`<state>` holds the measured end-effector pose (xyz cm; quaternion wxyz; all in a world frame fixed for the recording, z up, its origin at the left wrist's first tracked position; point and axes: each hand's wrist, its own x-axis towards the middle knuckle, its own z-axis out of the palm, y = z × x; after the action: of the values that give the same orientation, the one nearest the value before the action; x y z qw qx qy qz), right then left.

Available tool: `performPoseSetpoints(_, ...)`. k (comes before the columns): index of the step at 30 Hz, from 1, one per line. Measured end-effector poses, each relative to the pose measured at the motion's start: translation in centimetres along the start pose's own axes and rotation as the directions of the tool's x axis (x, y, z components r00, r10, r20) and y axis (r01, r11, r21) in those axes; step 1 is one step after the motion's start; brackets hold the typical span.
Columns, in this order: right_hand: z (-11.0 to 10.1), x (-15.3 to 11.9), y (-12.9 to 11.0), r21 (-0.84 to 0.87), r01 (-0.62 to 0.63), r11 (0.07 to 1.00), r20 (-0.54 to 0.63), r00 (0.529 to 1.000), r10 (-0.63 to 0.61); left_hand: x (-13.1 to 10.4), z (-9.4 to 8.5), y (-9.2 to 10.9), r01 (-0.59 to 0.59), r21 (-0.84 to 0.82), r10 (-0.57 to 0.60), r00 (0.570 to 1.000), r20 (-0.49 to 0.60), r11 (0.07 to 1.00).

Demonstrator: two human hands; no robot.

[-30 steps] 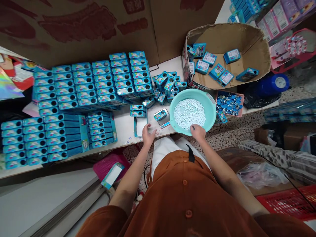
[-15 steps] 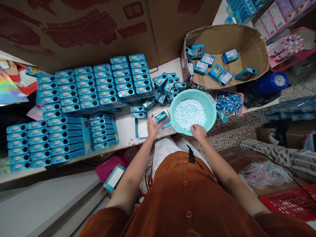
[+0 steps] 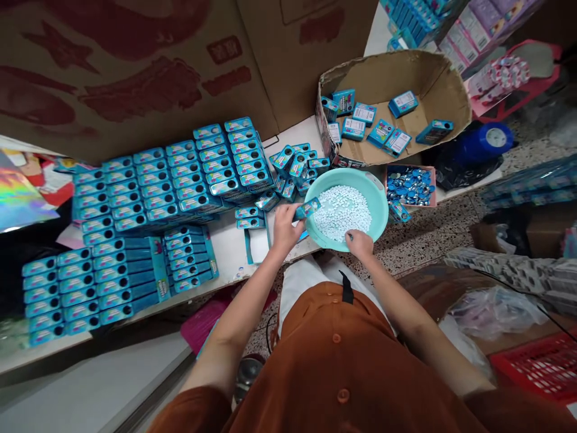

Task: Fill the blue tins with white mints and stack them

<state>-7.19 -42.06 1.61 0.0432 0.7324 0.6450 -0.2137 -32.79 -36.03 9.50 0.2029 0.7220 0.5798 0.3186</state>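
Observation:
A small blue printed tin is gripped in my left hand, held tilted over the left rim of a mint-green basin. Small white pellets cover the basin's floor. At the basin's near rim, the fingers of my right hand are closed on a small dark thing, mostly hidden, too little of it showing to name. Behind my left hand lies a loose pile of similar blue tins. Two more tins are stacked to its left.
Rows of stacked blue tins fill the table's left side. An open cardboard box with several tins stands behind the basin. A pink-edged tray of blue and silver caps sits to the right. A large cardboard carton walls the back.
My left hand has lifted a tin off the table and brought it right, to the basin's rim. My right hand stays at the near rim. The whole view has shifted slightly.

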Motion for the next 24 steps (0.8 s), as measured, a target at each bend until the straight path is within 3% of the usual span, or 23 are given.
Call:
performPoseSetpoints(9, 0.0, -0.1, -0.2, -0.013, -0.021, 1.000, -0.001, 1.000, 0.021, -1.9, 1.3, 0.6, 0.039, -0.029, -0.037, 0.998, 0.057, 0.999)
performPoseSetpoints(17, -0.4, -0.1, -0.3, -0.016, -0.021, 1.000, 0.009, 1.000, 0.021, -3.3, 0.6, -1.1, 0.175, -0.107, -0.181, 0.982, -0.047, 0.979)
performPoseSetpoints(19, -0.4, -0.1, -0.2, -0.003, -0.019, 1.000, 0.017, 1.000, 0.019, -4.1, 0.6, -2.4, 0.297, -0.182, -0.317, 0.944, -0.095, 0.938)
performPoseSetpoints(22, -0.3, -0.1, -0.1, 0.022, -0.004, 1.000, 0.025, 1.000, 0.003, -5.3, 1.3, -4.9, 0.499, -0.360, -0.569, 0.815, -0.115, 0.788)
performPoseSetpoints(24, -0.3, -0.1, 0.0, 0.021, 0.005, 1.000, 0.016, 1.000, -0.005, -5.8, 1.7, -6.3, 0.561, -0.466, -0.670, 0.736, -0.097, 0.684)
